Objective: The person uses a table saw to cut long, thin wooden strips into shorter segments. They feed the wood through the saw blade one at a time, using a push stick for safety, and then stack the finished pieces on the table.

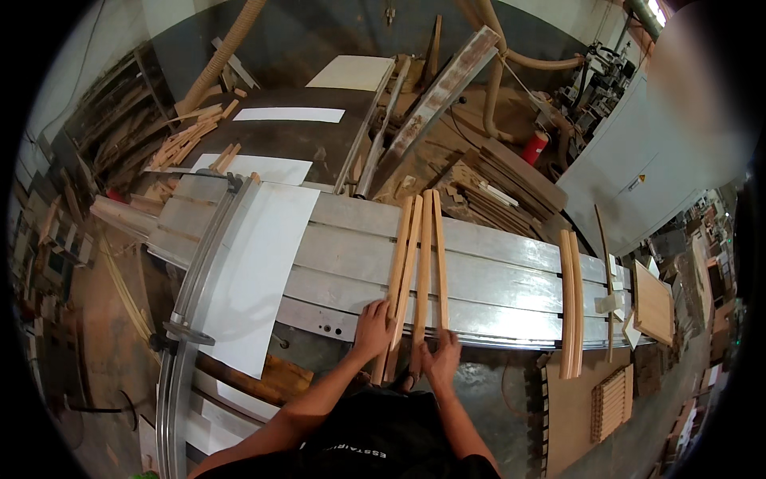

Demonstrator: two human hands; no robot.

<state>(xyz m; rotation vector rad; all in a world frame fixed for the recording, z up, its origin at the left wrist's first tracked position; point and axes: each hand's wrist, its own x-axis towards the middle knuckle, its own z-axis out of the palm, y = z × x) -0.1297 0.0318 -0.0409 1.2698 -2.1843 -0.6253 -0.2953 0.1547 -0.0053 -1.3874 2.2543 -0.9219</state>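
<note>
Both hands grip slats on the metal worktop (495, 271): left hand (372, 326) at 9 o'clock, right hand (441, 357) beside; overhanging ends could tip.

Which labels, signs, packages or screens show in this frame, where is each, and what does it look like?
Warning sticker: on the large grey cabinet at right; small, yellow with a white strip, too small to make out.
Red cylinder: on the floor beyond the metal table, upright; any label on it is too small to tell.
No screens or packages show; the white sheets on the table look blank.
</note>
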